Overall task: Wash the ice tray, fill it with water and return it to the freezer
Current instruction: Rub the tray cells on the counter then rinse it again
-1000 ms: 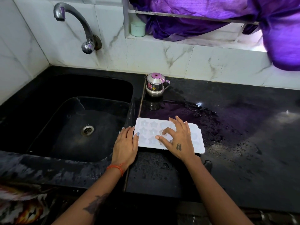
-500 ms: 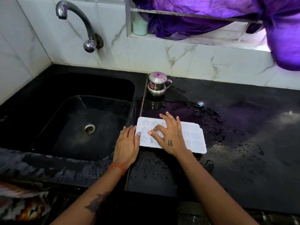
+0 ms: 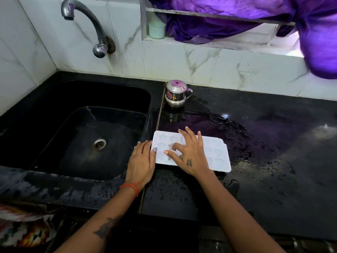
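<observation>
Ice tray point(image 3: 217, 152) lies flat, long axis left-right; right hand point(image 3: 191, 156) presses atop it, fingers spread; left hand point(image 3: 141, 161) braces its sink-side end, fingers together.

Bare forearms, an orange thread bracelet point(image 3: 131, 187) on the left wrist, tattoos, pale blue nail polish.

Wet black counter point(image 3: 273, 161) with white ice tray point(image 3: 217, 152) and small steel pot point(image 3: 176, 94).
</observation>
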`<state>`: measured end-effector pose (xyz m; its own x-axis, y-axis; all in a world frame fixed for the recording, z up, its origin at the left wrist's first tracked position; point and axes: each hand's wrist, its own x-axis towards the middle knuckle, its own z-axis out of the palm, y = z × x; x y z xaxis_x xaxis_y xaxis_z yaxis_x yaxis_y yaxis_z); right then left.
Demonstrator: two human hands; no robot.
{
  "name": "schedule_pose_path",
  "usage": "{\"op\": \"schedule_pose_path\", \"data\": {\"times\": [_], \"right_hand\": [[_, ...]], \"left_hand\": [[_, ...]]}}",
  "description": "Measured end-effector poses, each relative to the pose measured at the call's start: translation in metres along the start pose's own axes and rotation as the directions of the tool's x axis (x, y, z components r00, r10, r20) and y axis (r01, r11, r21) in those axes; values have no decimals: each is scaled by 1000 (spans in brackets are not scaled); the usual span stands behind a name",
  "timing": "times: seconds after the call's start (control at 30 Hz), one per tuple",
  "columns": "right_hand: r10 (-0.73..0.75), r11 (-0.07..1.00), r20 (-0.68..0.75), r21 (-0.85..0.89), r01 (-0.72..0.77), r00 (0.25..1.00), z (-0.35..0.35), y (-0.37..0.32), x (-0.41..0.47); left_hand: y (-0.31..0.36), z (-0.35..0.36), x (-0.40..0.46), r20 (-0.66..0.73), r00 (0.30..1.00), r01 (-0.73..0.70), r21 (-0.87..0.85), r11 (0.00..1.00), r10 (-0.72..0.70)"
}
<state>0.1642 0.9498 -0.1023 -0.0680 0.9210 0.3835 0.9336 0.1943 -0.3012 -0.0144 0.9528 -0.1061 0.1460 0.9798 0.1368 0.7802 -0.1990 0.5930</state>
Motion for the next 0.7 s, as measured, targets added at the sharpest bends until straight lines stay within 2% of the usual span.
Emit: {"op": "schedule_pose_path", "data": {"times": [0.13, 0.47, 0.7], "right_hand": [[3, 1000, -12, -25, -3, 1000, 1, 1, 0], [3, 999, 54, 36, -5, 999, 0, 1, 0], [-1, 998, -7, 61, 2, 1000, 2, 2, 0]], "left_hand": [[0, 1, 0, 11, 1000, 10, 0, 1000, -10], [0, 1, 0, 7, 1000, 4, -1, 1000, -4], [0, 1, 0, 6, 1000, 2, -4, 1000, -2]]}}
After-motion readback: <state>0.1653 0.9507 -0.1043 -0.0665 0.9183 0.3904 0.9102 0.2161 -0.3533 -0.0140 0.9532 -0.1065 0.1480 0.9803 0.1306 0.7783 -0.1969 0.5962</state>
